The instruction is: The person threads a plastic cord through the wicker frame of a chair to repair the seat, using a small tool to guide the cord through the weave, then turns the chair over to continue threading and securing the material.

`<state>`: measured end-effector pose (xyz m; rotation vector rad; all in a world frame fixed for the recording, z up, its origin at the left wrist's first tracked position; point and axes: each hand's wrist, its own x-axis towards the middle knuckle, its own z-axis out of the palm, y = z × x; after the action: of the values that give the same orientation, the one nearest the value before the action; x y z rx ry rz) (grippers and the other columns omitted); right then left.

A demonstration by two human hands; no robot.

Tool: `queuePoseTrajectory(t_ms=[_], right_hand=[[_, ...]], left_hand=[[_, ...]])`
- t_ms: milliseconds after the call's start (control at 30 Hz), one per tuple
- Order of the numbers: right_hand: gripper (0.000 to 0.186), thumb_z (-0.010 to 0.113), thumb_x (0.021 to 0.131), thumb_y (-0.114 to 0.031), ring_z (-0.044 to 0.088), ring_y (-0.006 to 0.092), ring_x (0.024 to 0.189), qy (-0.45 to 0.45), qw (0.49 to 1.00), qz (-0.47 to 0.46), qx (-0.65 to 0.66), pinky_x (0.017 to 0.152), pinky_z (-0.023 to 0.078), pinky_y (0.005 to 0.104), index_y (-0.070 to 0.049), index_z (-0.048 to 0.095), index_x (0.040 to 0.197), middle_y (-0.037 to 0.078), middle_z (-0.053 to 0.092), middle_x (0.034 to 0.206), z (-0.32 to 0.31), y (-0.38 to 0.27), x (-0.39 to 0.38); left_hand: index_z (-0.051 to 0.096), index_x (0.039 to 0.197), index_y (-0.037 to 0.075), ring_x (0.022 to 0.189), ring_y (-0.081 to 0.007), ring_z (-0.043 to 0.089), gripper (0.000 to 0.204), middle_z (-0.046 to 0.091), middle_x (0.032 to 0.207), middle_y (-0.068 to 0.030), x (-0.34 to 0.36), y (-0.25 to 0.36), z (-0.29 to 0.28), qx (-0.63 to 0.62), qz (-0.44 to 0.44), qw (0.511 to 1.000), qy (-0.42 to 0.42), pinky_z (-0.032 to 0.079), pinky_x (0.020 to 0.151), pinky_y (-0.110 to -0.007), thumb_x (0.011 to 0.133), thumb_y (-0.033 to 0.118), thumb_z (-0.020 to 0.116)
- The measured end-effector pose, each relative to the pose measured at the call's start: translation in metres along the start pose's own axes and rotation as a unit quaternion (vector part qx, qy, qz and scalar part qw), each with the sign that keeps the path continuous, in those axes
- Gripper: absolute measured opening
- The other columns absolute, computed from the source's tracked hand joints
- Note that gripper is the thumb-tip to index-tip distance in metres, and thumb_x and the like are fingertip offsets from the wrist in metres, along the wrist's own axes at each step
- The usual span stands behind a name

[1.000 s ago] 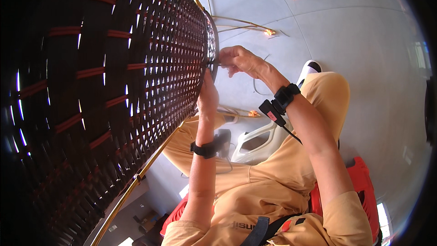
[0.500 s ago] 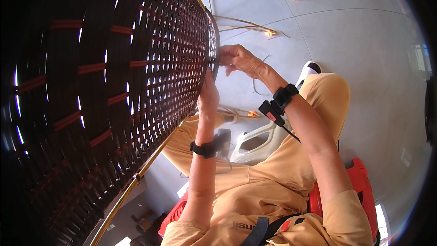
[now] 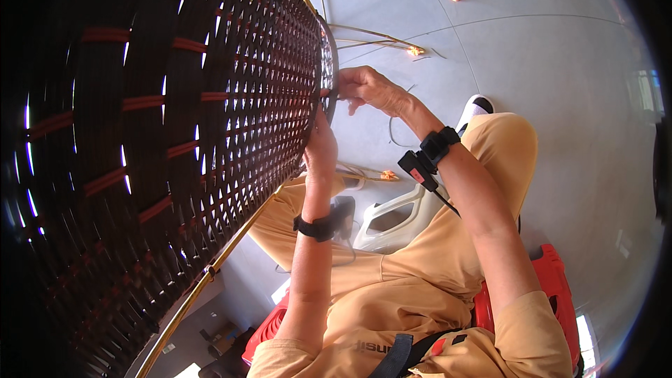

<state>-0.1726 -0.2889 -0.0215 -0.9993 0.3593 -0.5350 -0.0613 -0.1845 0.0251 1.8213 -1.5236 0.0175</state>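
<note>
A dark brown woven panel with red strands (image 3: 175, 98) fills the left side, edged by a gold-coloured frame bar (image 3: 245, 227). My left hand (image 3: 320, 147) grips the panel's curved right edge (image 3: 326, 49) from below, its thumb pointing up and other fingers partly hidden. My right hand (image 3: 367, 89) is closed at that same edge, just above and right of my left, fingertips against the weave; what they pinch is too small to make out. A thin loose strand (image 3: 392, 133) lies below my right hand.
Gold-coloured metal frames (image 3: 381, 41) lie on the grey floor (image 3: 574, 84). A cream plastic stool (image 3: 378, 238) stands between my bent legs (image 3: 507, 140). I sit on a red plastic seat (image 3: 549, 269). A grey device on my left wrist hangs beside that arm.
My right hand has shifted very slightly upward at the panel's edge, and the panel has moved a little. Both hands keep their closed shape.
</note>
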Motion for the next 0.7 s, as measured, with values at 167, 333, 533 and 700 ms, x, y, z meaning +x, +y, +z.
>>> queuePoseTrajectory(t_ms=[167,333,533,700], right_hand=[[0.019,0.059,0.084,-0.015,0.059,0.0097,0.081,-0.002,1.000,-0.003,0.001,0.063,0.051,0.0263,-0.005,0.062,0.099,0.003,0.064,0.092,0.001,-0.002,-0.001],[0.021,0.059,0.083,-0.014,0.060,0.0112,0.082,-0.014,0.999,0.003,0.036,0.065,0.053,0.0283,-0.004,0.062,0.101,0.003,0.064,0.091,-0.002,-0.001,-0.003],[0.024,0.059,0.082,-0.014,0.060,0.0118,0.084,-0.009,1.000,0.000,0.017,0.066,0.052,0.0289,-0.006,0.061,0.105,0.003,0.064,0.093,-0.001,-0.003,-0.002],[0.026,0.057,0.083,-0.014,0.061,0.0128,0.087,0.004,1.000,-0.013,0.022,0.066,0.052,0.0288,-0.006,0.060,0.107,0.004,0.064,0.096,0.004,-0.004,-0.001]], left_hand=[[0.063,0.096,0.008,0.083,-0.0154,0.057,0.014,0.062,0.094,-0.0039,0.008,0.006,-0.002,0.079,0.017,0.997,0.011,0.043,0.077,-0.029,0.088,0.012,0.053],[0.063,0.095,0.008,0.078,-0.0116,0.059,0.015,0.064,0.089,-0.0025,0.016,-0.005,-0.004,-0.083,-0.078,0.993,-0.013,0.045,0.074,-0.024,0.082,0.015,0.064],[0.064,0.092,0.006,0.077,-0.0093,0.060,0.015,0.065,0.088,-0.0018,0.015,-0.009,-0.003,-0.197,-0.077,0.977,0.014,0.047,0.074,-0.025,0.078,0.010,0.068],[0.063,0.094,0.007,0.080,-0.0100,0.059,0.013,0.064,0.088,-0.0004,0.018,-0.004,-0.008,-0.128,-0.061,0.990,-0.012,0.046,0.075,-0.026,0.081,0.012,0.064]])
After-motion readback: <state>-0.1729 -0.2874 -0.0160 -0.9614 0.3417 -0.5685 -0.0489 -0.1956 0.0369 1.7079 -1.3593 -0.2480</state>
